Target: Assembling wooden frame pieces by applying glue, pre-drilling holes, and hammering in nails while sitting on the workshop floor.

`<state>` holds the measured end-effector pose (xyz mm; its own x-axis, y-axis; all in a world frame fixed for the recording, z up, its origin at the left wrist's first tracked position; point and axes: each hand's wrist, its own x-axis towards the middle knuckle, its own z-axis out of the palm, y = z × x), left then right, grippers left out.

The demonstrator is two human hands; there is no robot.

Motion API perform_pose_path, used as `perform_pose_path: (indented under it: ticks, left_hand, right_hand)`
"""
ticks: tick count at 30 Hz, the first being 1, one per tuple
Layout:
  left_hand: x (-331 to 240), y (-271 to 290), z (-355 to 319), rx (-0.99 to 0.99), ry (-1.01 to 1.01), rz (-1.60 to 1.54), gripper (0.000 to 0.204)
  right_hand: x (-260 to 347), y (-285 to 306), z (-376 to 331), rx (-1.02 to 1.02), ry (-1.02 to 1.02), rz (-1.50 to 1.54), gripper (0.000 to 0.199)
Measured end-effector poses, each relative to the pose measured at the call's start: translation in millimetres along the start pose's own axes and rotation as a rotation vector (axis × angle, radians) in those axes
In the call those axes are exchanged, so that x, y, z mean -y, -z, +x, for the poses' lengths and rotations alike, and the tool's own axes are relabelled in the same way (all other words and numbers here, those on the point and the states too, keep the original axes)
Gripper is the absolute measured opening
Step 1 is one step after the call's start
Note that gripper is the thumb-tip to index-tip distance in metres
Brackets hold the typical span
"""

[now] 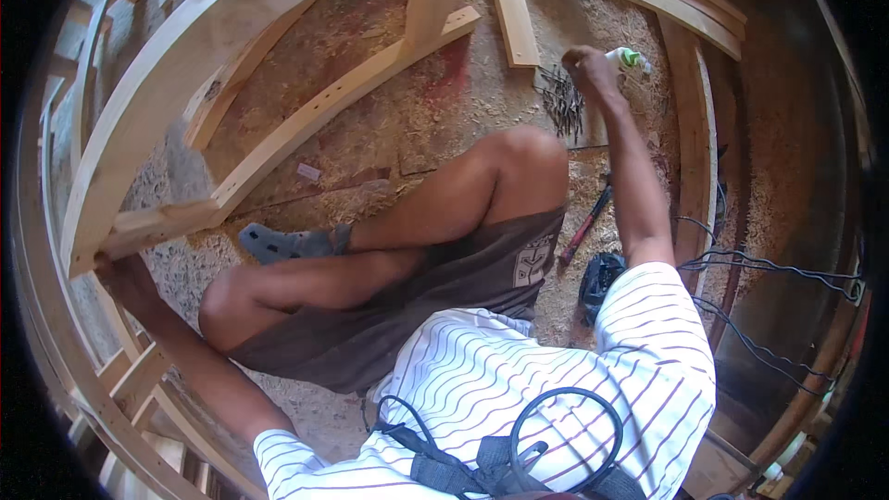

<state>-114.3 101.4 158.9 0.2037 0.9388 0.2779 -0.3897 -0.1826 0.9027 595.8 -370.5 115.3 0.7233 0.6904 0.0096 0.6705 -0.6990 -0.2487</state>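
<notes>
A pale wooden frame (315, 116) of nailed boards, one of them curved, stands tilted at my left. At its lower left corner is my left hand (130, 282), its fingers closed around the wood and partly hidden by it. My right arm reaches out ahead to a pile of loose nails (563, 106) on the floor. Over the pile's far edge, my right hand (586, 67) has its fingers curled together; what they hold, if anything, is too small to make out. Just right of that hand lies a white bottle (630, 58) with a green cap.
A short board (514, 18) lies left of the nails. By my right knee are a hammer-like tool (585, 227) with a red and black handle and a black plastic bag (602, 282). Dark cables (769, 264) run along the right. Sawdust covers the floor; more timber frames stand at left.
</notes>
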Motion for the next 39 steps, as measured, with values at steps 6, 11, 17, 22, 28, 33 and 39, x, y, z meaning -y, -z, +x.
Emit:
perform_pose_path:
  ticks: [6, 11, 17, 22, 28, 33, 39]
  left_hand:
    - [-6.3, -0.4, 5.3, -0.105, 0.008, 0.101, 0.092]
    - [-4.5, 7.5, 11.8, -0.092, 0.027, 0.055, 0.087]
    - [1.8, 23.6, 10.3, 0.017, 0.015, -0.039, 0.074]
    - [24.2, 48.3, 9.7, -0.041, -0.027, -0.058, 0.065]
    - [31.3, 24.2, -11.6, 0.086, -0.203, 0.738, 0.031]
    - [15.9, -29.8, -31.4, -0.059, -0.091, 0.009, 0.03]
    - [29.3, -17.3, -16.2, -0.093, -0.071, 0.292, 0.031]
  right_hand:
    - [-61.1, -76.6, 13.4, -0.077, -0.203, 0.034, 0.027]
    - [-62.1, -96.6, 29.0, 0.028, -0.446, 0.116, 0.034]
    - [-34.5, -40.9, 20.4, 0.016, -0.486, 0.806, 0.031]
    - [51.2, 64.5, -8.5, 0.0, -0.31, 1.127, 0.03]
    - [264.2, 164.0, -35.7, -0.021, 0.258, 1.127, 0.023]
    - [413.1, 164.1, -61.2, -0.142, 0.758, 0.97, 0.015]
    - [294.4, 167.9, -62.2, 0.232, 0.758, 0.06, 0.017]
